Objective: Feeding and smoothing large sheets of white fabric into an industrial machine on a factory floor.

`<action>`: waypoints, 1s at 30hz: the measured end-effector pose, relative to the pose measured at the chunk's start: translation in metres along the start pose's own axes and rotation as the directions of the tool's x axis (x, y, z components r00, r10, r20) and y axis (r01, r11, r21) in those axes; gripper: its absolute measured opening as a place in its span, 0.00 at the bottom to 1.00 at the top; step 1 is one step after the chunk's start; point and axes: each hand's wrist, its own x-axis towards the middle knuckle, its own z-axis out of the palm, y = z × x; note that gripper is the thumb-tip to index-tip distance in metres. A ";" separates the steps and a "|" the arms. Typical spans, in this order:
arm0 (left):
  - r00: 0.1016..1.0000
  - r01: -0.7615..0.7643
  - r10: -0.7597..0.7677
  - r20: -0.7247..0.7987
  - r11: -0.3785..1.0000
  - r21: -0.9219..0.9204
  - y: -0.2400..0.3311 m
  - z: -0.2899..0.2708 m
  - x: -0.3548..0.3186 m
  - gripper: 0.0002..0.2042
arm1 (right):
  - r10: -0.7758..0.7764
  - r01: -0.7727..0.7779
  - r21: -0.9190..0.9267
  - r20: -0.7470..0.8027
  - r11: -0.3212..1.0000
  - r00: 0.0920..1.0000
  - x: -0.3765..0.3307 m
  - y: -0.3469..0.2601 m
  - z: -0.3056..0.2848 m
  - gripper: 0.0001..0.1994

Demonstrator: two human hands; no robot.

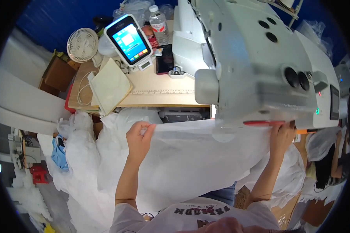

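A wide sheet of thin white fabric (198, 155) stretches across in front of me, with its upper edge pulled nearly straight. My left hand (139, 139) is closed in a pinch on the edge at its left end. At the far right, my right hand (280, 139) grips the same cloth, its fingertips partly hidden under the sewing machine (256, 73). A red strip (263, 123) shows at the machine's lower edge beside those fingers. Between the hands, the cloth's edge passes under the machine head, which hides the stitching spot.
Heaps of white fabric (81, 159) lie left of my arm. On the wooden table (159, 89) are a lit control screen (129, 40), a phone (165, 60), a bottle (159, 27), a fan (83, 44) and a paper pad (109, 87). Another person (334, 163) is at the right.
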 end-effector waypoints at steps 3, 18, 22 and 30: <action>0.990 -0.133 0.137 -0.025 0.985 0.108 -0.019 -0.015 -0.016 0.04 | -0.236 0.225 -0.085 -0.144 0.971 0.961 -0.007 0.014 0.029 0.13; 0.681 0.731 -0.209 -0.702 0.263 0.630 -0.359 -0.063 -0.070 0.12 | 0.115 -0.112 0.213 -0.001 0.971 0.993 -0.068 0.076 0.028 0.20; 0.895 0.413 -0.413 -0.166 0.629 0.659 -0.295 -0.064 -0.091 0.12 | -0.084 -0.293 0.550 0.559 0.782 0.825 -0.211 0.204 0.138 0.25; 0.968 0.007 0.157 -0.198 0.766 0.642 -0.195 -0.137 -0.096 0.11 | -0.262 -0.080 0.369 0.780 0.926 0.568 -0.199 0.071 0.077 0.27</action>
